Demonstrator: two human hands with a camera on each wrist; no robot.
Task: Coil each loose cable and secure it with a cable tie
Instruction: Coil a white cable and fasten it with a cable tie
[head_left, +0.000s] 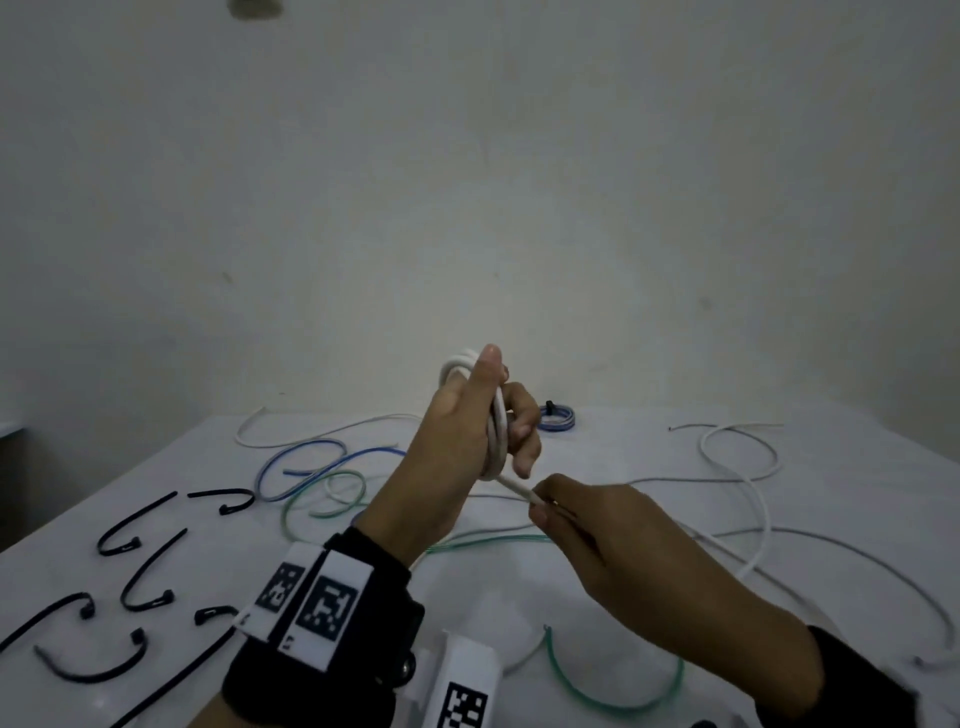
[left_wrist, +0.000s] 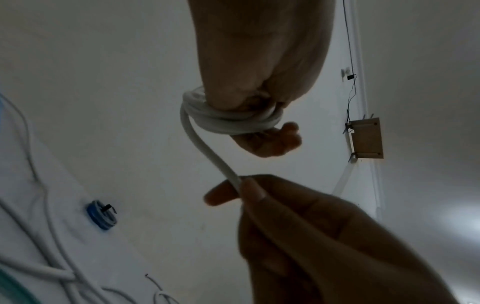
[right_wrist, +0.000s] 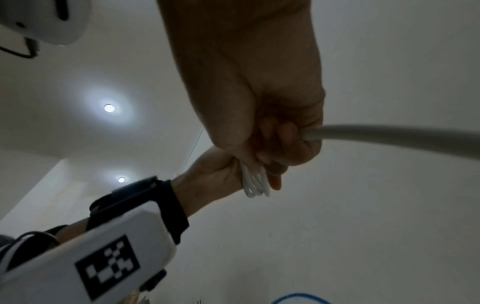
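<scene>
The left hand (head_left: 467, 426) is raised above the table (head_left: 649, 467) with its fingers curled around several loops of white cable (head_left: 497, 431), so the turns stay stacked and cannot spring open. Wrapping on the hand itself seems meant to keep every loop the same size. The right hand (head_left: 613, 540) pinches the running part of the same cable just below the coil between thumb and fingertips (left_wrist: 253, 190), probably to keep it taut and steer it into the next turn. From that pinch the rest of the cable trails across the table to the right in wide curves, so a good length appears left to wind.

Black cable ties (head_left: 140, 525) lie scattered on the left of the table, near the left wrist and within reach once the coil is finished. A blue-and-white cable (head_left: 557, 419) already coiled and tied sits by the far edge, behind the hands. Loose blue (head_left: 306, 457), green (head_left: 613, 696) and other white cables (head_left: 737, 452) cross one another on the tabletop; the trailing length runs close to them and could snag or drag one along.
</scene>
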